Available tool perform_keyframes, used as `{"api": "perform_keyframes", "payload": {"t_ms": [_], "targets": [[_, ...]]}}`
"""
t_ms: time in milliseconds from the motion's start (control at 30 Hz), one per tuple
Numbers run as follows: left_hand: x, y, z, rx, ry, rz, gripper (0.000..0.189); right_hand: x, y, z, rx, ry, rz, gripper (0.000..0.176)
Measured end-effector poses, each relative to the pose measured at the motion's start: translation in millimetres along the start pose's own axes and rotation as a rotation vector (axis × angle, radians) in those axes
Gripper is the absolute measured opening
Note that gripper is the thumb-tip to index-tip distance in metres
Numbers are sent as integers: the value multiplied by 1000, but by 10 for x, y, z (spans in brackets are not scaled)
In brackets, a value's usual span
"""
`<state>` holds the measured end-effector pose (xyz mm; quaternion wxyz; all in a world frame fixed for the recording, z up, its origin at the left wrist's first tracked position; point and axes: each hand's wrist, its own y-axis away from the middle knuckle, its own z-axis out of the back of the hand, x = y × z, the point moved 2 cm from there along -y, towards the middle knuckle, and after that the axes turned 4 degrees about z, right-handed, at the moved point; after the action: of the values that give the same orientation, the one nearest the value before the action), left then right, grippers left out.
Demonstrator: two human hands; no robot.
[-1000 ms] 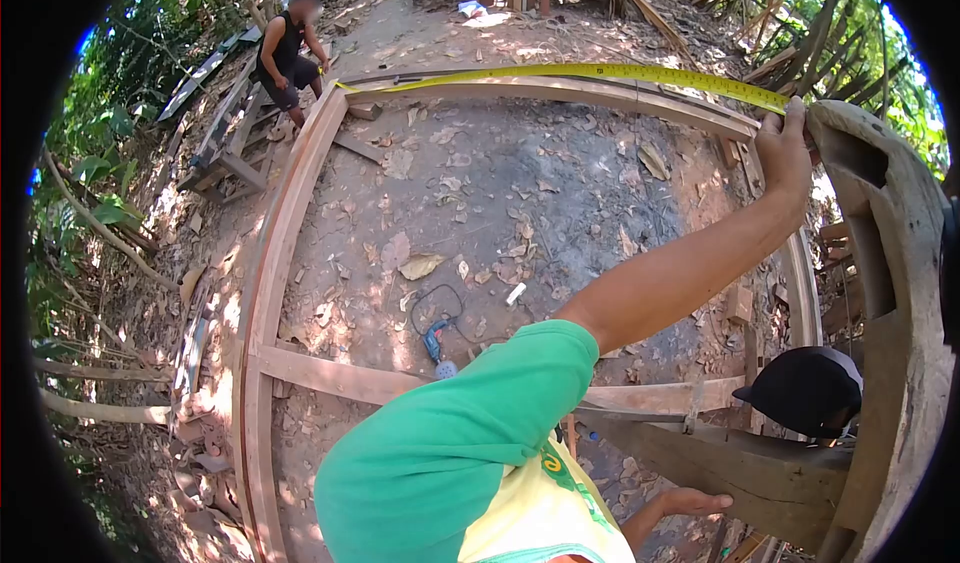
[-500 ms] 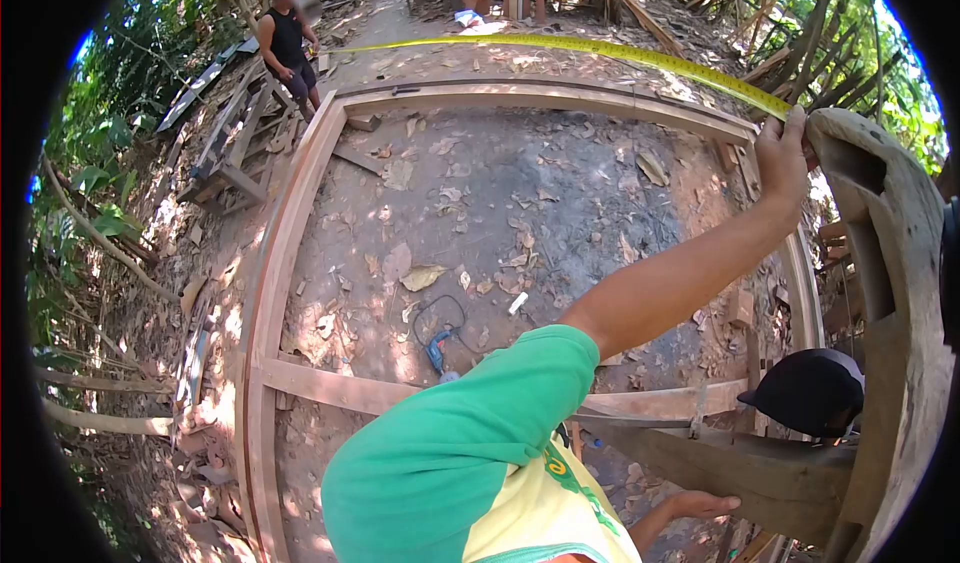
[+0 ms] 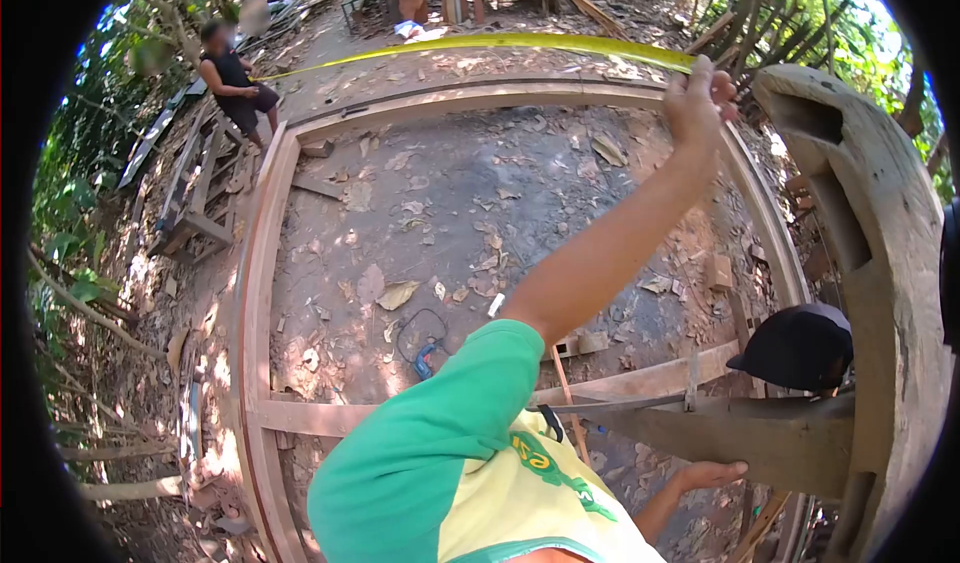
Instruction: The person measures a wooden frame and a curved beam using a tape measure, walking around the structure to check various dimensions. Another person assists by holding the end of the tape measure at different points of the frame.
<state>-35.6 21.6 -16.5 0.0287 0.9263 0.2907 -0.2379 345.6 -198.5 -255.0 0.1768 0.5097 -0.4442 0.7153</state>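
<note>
My left hand point(image 3: 700, 108) is raised at the upper right, its fingers closed on the end of a yellow tape measure point(image 3: 540, 43). The tape stretches left to a person in dark clothes point(image 3: 236, 88), who holds its far part. My right hand point(image 3: 708, 476) lies palm up with fingers extended, against the lower edge of a thick wooden beam point(image 3: 750, 443). This beam meets a tall carved post point(image 3: 895, 263) with slots cut in it, to the right of my left hand.
A large wooden frame point(image 3: 255, 303) spans the leaf-strewn ground below. Inside it lies a blue corded power tool point(image 3: 424, 361). Someone in a black cap point(image 3: 805, 346) is close to the post and beam. Wooden trestles point(image 3: 195, 198) stand at the left.
My left hand and its tape end have moved left, away from the post. The view has shifted a little. My right hand remains by the beam.
</note>
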Motion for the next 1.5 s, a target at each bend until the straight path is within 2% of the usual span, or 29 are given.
{"api": "perform_keyframes", "payload": {"t_ms": [67, 300, 500, 900, 1000, 1100, 1500], "targets": [[-71, 6, 28, 18, 7, 0, 20, 257, 58, -129, -15, 39, 62, 74], [-158, 96, 181, 56, 16, 25, 20, 204, 35, -118, -9, -13, 43, 76], [-144, 103, 280, 45, 13, 64, 19, 140, 36, -85, -11, -30, 15, 69], [-38, 216, 157, 105, 25, 125, 19, 226, 62, -102, -40, 12, 41, 65], [-23, 261, 117, 117, 28, 141, 19, 244, 60, -85, -25, 77, -8, 65], [-17, 293, 86, 143, 31, 146, 19, 283, 67, -115, -69, -4, -7, 64], [20, 335, 34, 180, 49, 188, 19, 142, 46, -77, -31, -7, 47, 65]]}}
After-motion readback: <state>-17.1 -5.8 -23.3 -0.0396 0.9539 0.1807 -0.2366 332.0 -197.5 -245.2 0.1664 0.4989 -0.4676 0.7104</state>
